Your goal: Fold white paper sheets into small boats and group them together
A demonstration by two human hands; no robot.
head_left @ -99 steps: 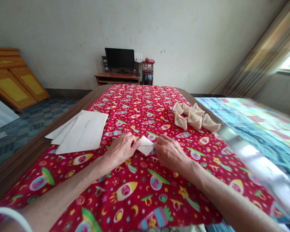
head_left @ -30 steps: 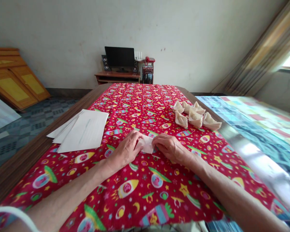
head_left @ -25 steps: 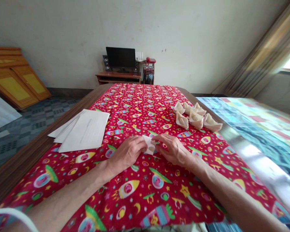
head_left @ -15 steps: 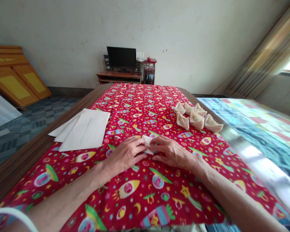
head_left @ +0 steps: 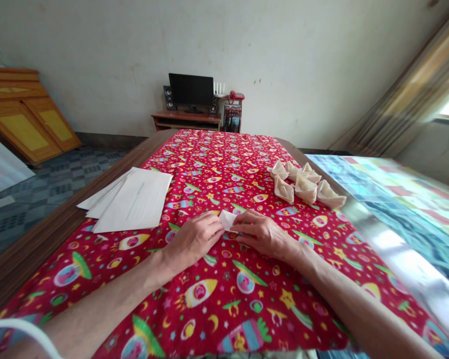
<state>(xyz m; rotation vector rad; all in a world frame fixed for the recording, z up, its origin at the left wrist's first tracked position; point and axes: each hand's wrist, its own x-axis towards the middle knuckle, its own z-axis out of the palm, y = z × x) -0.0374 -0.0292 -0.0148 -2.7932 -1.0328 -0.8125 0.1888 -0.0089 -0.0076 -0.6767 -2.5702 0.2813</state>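
Between my hands lies a small folded piece of white paper (head_left: 227, 219) on the red patterned tablecloth (head_left: 228, 309). My left hand (head_left: 198, 234) has its fingers closed on the paper's left edge. From the other side, my right hand (head_left: 262, 232) presses its bent fingers on the paper's right part, which they cover. The lower folds are hidden by the fingertips. Several folded paper boats (head_left: 305, 188) stand in a cluster to the right, some nested in one another. A fanned stack of white paper sheets (head_left: 134, 199) rests to the left.
The wooden table's edge (head_left: 30, 267) shows on the left. A monitor (head_left: 191, 91) on a small desk stands by the far wall, with a red telephone (head_left: 236, 96) beside it. A yellow-brown cabinet (head_left: 26, 117) is at far left, a bed with a patterned cover (head_left: 407, 199) at right.
The paper has gone from a diamond with a crease across it to a smaller folded shape. My fingers have shifted and closed around it; the boats and sheets stay put.
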